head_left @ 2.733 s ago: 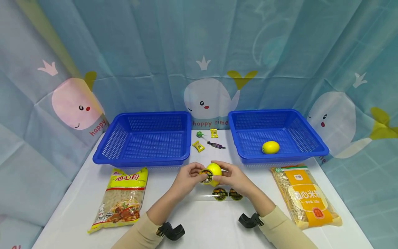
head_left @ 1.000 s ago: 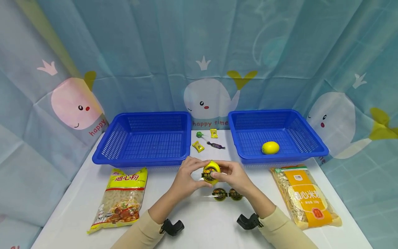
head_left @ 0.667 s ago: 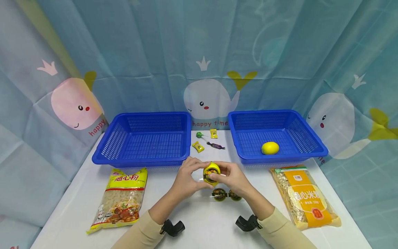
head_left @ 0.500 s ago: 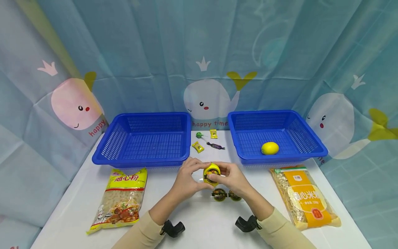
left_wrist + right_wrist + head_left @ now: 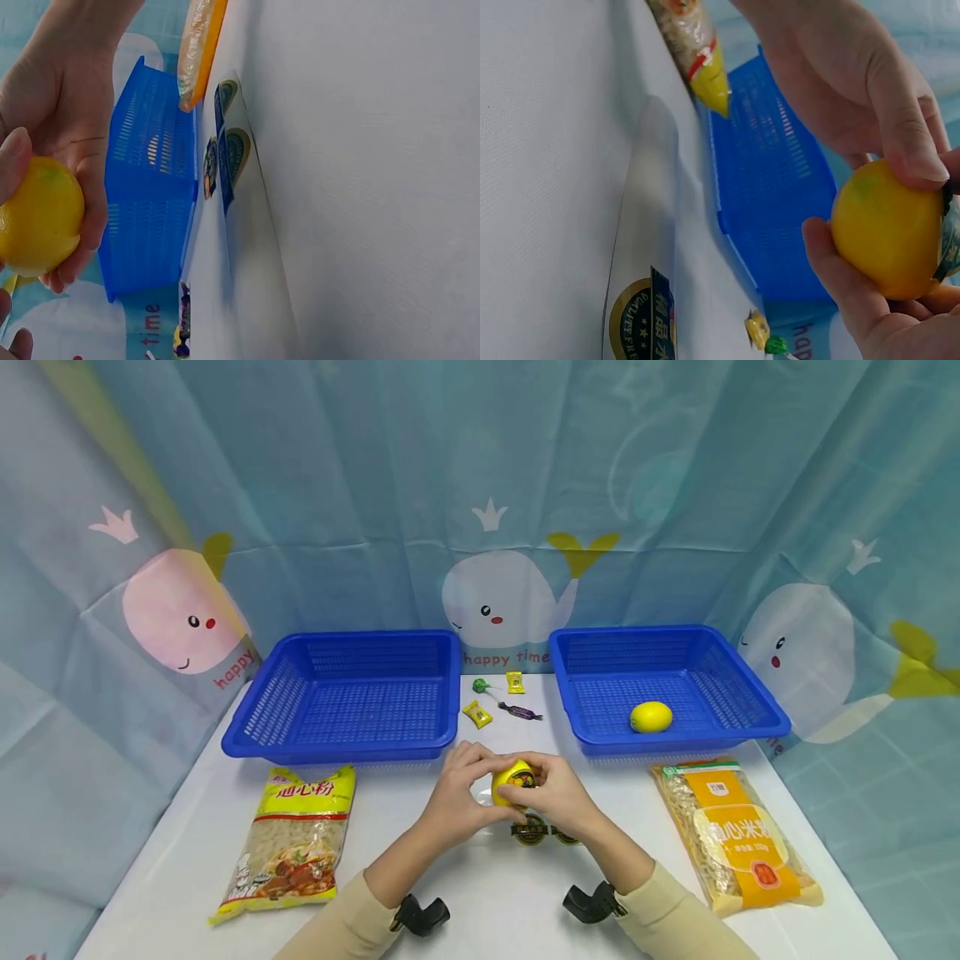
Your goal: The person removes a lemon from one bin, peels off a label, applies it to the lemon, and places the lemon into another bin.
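Note:
Both hands work on one lemon (image 5: 501, 779) in front of the two baskets. A black-and-gold round sticker (image 5: 522, 777) lies on its right side, partly under the right thumb. My left hand (image 5: 459, 797) holds the lemon between forefinger and thumb from the left. From the other side my right hand (image 5: 558, 793) grips it, thumb on the near face and fingers behind. The left wrist view shows the yellow lemon (image 5: 45, 217) in the right palm. On the table below lies a clear strip with more round stickers (image 5: 529, 829).
A blue basket (image 5: 341, 747) stands at back left, another blue basket (image 5: 675, 739) at back right with a second lemon (image 5: 651, 717) inside. Wrapped candies (image 5: 477, 714) and a lollipop (image 5: 481, 686) lie between them. Pasta bags flank the hands, left (image 5: 288, 843) and right (image 5: 738, 835).
The sticker went from the left fingers onto the lemon, where the right thumb pressed it. Since then the lemon has turned, bringing the sticker round to the right.

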{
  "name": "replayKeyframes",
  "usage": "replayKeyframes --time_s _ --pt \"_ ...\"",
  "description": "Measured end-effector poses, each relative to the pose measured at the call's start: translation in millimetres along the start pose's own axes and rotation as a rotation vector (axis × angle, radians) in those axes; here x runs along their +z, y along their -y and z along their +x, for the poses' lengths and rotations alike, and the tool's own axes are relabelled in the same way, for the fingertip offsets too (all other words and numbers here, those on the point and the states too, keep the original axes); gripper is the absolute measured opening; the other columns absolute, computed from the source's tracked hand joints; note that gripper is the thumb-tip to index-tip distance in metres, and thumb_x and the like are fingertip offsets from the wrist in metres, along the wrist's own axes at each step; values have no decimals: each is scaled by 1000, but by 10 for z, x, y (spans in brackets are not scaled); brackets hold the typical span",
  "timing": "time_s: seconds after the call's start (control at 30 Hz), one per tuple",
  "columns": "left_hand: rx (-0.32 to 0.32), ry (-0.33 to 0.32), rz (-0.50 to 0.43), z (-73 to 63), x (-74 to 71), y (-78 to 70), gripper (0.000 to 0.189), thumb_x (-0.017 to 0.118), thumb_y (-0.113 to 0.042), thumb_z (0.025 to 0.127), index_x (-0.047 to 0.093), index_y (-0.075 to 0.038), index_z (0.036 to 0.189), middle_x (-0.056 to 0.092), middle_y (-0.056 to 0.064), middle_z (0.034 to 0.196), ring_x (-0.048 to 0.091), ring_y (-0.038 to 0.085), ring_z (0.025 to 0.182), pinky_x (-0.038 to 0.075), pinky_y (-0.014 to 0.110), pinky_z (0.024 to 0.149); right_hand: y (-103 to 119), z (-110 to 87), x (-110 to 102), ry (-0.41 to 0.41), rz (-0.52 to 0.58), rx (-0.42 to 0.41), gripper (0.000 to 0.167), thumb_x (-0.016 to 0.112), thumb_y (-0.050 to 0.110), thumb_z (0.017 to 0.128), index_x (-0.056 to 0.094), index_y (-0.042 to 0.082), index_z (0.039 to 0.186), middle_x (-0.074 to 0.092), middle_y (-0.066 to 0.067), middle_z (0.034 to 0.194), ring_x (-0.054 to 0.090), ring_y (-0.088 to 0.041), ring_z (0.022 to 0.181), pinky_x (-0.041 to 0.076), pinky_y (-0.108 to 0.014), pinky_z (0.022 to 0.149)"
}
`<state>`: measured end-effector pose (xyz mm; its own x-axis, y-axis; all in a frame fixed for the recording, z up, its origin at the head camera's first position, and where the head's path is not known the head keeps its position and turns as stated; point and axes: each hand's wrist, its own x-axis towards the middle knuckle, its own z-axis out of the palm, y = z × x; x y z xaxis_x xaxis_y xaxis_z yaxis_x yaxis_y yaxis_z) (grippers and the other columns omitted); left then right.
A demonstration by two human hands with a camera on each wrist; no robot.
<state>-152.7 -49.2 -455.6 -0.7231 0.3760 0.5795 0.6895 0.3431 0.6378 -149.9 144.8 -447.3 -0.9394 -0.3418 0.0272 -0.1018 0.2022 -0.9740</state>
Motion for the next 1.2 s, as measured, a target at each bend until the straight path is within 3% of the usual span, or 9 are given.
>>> replayKeyframes --time_s 0.17,0.33,0.43,0.6,0.67,0.87,1.2 --pt "-49 10 -41 -38 -45 55 72 97 -31 59 72 -18 126 65 -10 113 53 10 109 43 36 97 17 3 -55 118 99 0 50 72 24 94 59 2 136 68 -15 114 67 -18 90 60 -29 75" --pt "-108 38 -164 -55 -107 119 72 94 -24 66 67 -20 132 62 -7 125 56 15 108 50 33 90 32 5 -142 236 255 1 57 61 17 101 41 -8 148 57 -28 138 67 -22 112 58 -35 92" --pt "-125 64 -250 -58 -138 141 63 88 -16 76 65 -16 135 60 -1 131 56 16 101 51 30 85 57 6 -161 228 237 8 58 63 20 101 42 -7 148 55 -27 142 66 -26 119 56 -38 97" --pt "-224 77 -378 -40 -159 113 41 73 -9 93 66 -12 133 59 5 133 56 15 95 54 23 79 92 -10 -166 166 177 19 55 66 22 99 50 -4 144 60 -25 137 67 -30 117 57 -39 94" --pt "-238 68 -438 -34 -159 108 38 72 -10 93 67 -10 131 59 7 131 56 15 94 53 21 77 104 -20 -169 158 199 17 54 67 19 98 51 -5 143 61 -25 136 68 -27 114 58 -38 93" --pt "-194 68 -614 -44 -159 145 36 70 -9 95 66 2 129 57 13 129 55 14 101 50 17 81 128 -34 -179 192 329 -9 52 67 9 96 50 -9 142 61 -25 135 71 -21 108 59 -36 90" --pt "-234 43 -812 -47 -163 146 42 68 -14 96 60 11 129 61 -1 121 59 13 117 52 23 98 130 -24 -197 204 401 -36 54 67 12 97 47 -10 143 65 -17 134 71 -20 108 59 -38 89"
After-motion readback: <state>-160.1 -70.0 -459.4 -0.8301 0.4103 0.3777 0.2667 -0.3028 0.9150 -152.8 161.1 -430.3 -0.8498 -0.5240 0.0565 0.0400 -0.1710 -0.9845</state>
